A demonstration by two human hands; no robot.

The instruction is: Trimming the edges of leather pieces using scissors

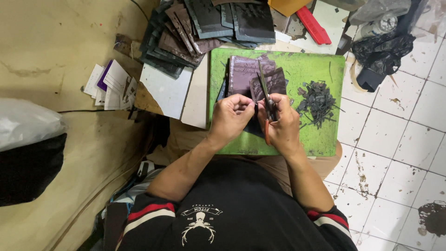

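Green cutting mat (306, 69) occupies the centre of the frame, resting on the person's lap, long side running left to right. Beyond it, at upper centre, a fanned stack of dark leather panels (209, 25) lies on the floor. On the mat's upper left sits a smaller pile of purplish-brown cut pieces (244, 69); at right of centre, a heap of dark offcuts (318, 100).

Both hands meet at the mat's middle, close together. Left hand (230, 116) is curled shut, fingertips pinching the near edge of a small dark leather piece (274, 82). Right hand (283, 121) is closed round scissors (265, 100) with an orange handle; blades are slightly parted.

Key relation: the leather piece lies directly ahead of the hands, toward the top of the frame, just above the knuckles. The scissors' long axis runs near vertical in the frame, tips pointing away from the body and crossing the piece. The hands are about equally near it.

Obscured: the lower portion of the piece behind the fingers, and the exact point of blade contact. Scissor grip is largely hidden by the right hand
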